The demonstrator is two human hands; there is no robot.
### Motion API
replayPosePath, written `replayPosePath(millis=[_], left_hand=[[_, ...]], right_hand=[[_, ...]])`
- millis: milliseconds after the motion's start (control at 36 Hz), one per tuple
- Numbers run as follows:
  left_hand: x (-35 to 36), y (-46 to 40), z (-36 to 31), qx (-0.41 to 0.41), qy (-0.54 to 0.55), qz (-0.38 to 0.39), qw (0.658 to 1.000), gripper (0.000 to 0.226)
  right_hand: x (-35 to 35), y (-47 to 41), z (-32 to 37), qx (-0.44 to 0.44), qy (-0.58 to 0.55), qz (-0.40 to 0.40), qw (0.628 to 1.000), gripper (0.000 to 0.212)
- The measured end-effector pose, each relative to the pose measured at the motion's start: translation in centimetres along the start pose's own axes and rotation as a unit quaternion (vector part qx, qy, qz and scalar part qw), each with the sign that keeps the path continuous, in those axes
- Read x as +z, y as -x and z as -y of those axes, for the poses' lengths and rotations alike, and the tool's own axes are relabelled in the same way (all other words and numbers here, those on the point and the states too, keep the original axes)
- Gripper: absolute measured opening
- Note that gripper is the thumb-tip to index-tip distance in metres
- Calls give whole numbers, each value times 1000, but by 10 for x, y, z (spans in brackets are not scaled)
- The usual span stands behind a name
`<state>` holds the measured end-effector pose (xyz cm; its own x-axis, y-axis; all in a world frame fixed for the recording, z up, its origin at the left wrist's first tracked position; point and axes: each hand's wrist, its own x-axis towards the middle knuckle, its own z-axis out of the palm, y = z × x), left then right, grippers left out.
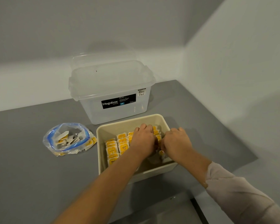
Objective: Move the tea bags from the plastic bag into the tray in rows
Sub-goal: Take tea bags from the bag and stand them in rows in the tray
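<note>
A cream tray (129, 122) sits on the grey table, holding rows of yellow-and-white tea bags (118, 143) along its left and middle. Both hands are down inside the tray at its right part. My left hand (143, 140) has its fingers curled over the tea bags there. My right hand (176, 143) is beside it, fingers bent down onto tea bags by the tray's right wall. What the fingers grip is hidden by the backs of the hands. Left of the tray lies an open clear plastic bag (68, 139) with a blue zip rim and several tea bags inside.
A clear Megabox storage box (111, 94), lid tipped open behind it, stands just behind the tray against the white wall. The grey table (31, 167) ends at a wall on the right and has a front edge near my right sleeve (233, 191).
</note>
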<state>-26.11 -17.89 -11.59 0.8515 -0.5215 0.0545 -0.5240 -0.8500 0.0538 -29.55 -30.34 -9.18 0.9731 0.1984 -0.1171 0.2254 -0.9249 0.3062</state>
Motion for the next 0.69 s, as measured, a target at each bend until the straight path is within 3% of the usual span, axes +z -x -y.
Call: replayPosePath(millis=[250, 444, 694], left_hand=[[1, 2, 1, 4, 16, 1, 1000, 21], [0, 5, 0, -8, 18, 5, 1000, 34], [-14, 9, 0, 14, 31, 28, 999, 25]], right_hand=[[-2, 2, -2, 5, -12, 2, 1000, 14], [-1, 1, -3, 3, -11, 12, 1000, 17], [-2, 1, -4, 2, -18, 13, 1000, 14]])
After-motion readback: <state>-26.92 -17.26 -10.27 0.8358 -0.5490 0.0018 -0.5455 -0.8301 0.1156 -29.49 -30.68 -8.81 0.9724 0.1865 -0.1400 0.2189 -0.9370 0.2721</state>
